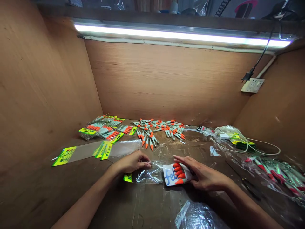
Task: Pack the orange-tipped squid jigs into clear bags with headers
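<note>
My left hand (135, 162) pinches the upper edge of a clear plastic bag (150, 176) whose yellow-green label peeks out below the wrist. My right hand (200, 173) is wrapped round a bundle of fishing lures (180, 174) with orange tips pointing left. Those lures lie on a white piece with blue handwriting (168, 178), whose left edge meets the bag's mouth. Whether any tip is inside the bag, I cannot tell. The palm hides the lures' rear ends.
Loose lures (164, 128) lie at the back; bagged lures (102, 127) are piled left of them. Flat labelled bags (83, 152) lie in front. Several red-and-green lures (278, 175), pliers (247, 186) and a white cord (264, 140) are at right. Clear wrap (202, 216) lies near the front.
</note>
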Available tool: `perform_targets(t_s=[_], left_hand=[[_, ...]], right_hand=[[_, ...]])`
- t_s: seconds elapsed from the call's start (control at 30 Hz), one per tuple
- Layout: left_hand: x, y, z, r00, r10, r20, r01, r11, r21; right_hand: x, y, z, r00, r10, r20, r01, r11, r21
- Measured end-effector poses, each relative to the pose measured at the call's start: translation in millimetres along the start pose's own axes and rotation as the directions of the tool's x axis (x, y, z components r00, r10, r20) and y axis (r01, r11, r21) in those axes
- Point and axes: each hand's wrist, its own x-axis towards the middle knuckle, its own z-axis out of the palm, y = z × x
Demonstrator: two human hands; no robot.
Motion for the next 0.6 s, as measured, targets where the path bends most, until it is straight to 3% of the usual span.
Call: perform_targets(t_s=[0.23,0.43,0.53,0.6], left_hand=[[-5.5,10.9,4.3,0.998,0.039,0.039,-0.044,0.992,0.121],[-2.7,17.3,11.9,0.957,0.271,-0.1,-0.216,0.901,0.377],[-0.5,18.3,23.6,0.929,0.32,-0.185,-0.18,0.829,0.53],[-0.2,19.6,33.2,0.935,0.3,-0.192,-0.148,0.818,0.556]], right_hand=[[5.8,-0.2,11.7,0.999,-0.035,0.0,0.035,0.999,0.018],[8.2,-4.1,13.8,0.999,-0.011,-0.033,0.013,0.996,0.086],[8.3,-7.7,14.3,0.998,0.021,-0.054,-0.015,0.994,0.104],[8.5,-9.5,16.0,0.997,0.038,-0.07,-0.033,0.997,0.073]])
